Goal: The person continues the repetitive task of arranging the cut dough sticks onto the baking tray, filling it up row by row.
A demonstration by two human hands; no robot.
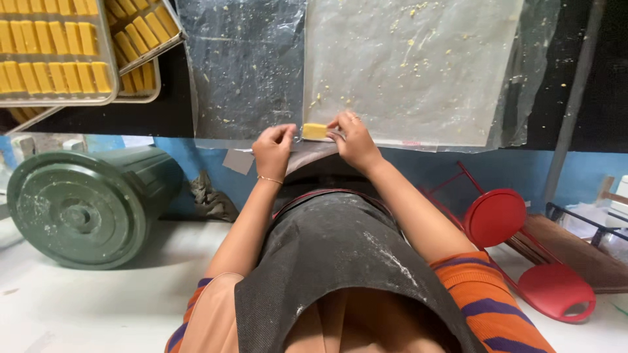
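Far left of block: trays (55, 55) of yellow bars. Left of block: left hand (273, 149), fingers pinching sheet edge (294, 145). Block (314, 131): small, yellow, rectangular, on clear crumb-flecked sheet (412, 72) at table edge. Right of block: right hand (356, 140), fingertips pressed to block end. Step, judged: wrapping. Next calls for folding film snugly over block without crumbling it.

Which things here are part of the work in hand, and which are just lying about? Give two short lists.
In use: left hand, right hand, yellow block, clear plastic sheet, trays of yellow blocks.

Lying about: green bin, red folding stool, grey rag.
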